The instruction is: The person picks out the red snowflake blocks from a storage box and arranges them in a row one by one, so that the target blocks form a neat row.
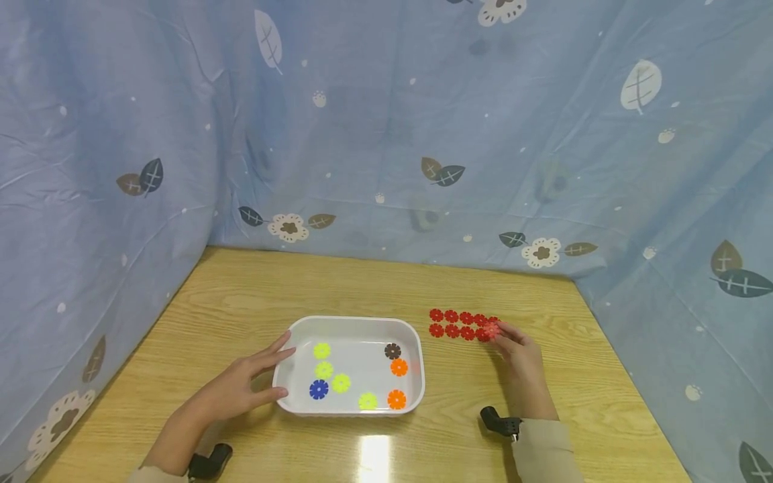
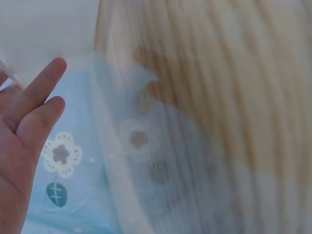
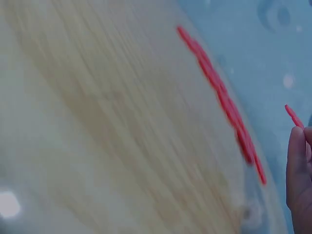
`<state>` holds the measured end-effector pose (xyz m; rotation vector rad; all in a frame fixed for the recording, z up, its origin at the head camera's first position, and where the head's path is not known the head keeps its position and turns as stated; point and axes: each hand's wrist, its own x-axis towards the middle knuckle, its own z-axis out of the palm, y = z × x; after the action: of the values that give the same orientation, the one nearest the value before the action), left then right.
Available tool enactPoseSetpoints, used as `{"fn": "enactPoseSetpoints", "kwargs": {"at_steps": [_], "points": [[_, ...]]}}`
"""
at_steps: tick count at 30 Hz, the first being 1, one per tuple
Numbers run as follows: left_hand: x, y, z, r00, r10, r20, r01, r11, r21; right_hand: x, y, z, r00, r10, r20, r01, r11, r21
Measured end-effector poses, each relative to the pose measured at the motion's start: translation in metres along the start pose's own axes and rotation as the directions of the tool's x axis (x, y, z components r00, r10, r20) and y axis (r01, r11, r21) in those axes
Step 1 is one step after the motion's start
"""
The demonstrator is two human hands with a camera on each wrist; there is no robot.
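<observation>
A white tray sits on the table, holding several yellow-green, orange, blue and brown snowflake discs. My left hand rests at the tray's left rim with fingers spread and straight; the left wrist view shows this hand beside the white wall. Right of the tray, red snowflake discs lie in two rows. My right hand pinches one red disc over the right end of the rows. In the right wrist view that pinched disc stands out edge-on, raised above the row.
The wooden table runs back to a blue patterned curtain that also hangs on both sides. Black wrist-camera mounts stick out at both wrists.
</observation>
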<state>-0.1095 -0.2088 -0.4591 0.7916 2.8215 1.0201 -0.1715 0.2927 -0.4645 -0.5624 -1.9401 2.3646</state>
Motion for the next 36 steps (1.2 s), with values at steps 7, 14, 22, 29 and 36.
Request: {"fn": "enactPoseSetpoints", "kwargs": {"at_steps": [7, 14, 22, 29, 36], "points": [[-0.001, -0.002, 0.000, 1.000, 0.021, -0.002, -0.021, 1.000, 0.019, 0.009, 0.001, -0.019, 0.998, 0.006, -0.061, -0.017, 0.984, -0.178], [0.000, 0.000, -0.002, 1.000, 0.010, 0.012, -0.010, 1.000, 0.009, 0.016, 0.005, -0.020, 0.996, 0.005, -0.095, -0.033, 0.953, -0.302], [0.002, 0.001, -0.006, 1.000, -0.018, 0.017, 0.018, 1.000, 0.016, 0.018, 0.009, -0.014, 0.993, -0.079, -0.087, 0.013, 0.807, -0.590], [-0.001, 0.002, -0.007, 1.000, -0.010, 0.007, 0.009, 0.999, 0.048, 0.015, 0.010, -0.011, 0.990, -0.127, -0.066, 0.043, 0.702, -0.711], [-0.006, 0.003, -0.010, 0.999, -0.041, -0.034, 0.042, 0.998, 0.050, -0.002, 0.003, -0.014, 0.986, -0.162, -0.035, 0.093, 0.716, -0.692]]}}
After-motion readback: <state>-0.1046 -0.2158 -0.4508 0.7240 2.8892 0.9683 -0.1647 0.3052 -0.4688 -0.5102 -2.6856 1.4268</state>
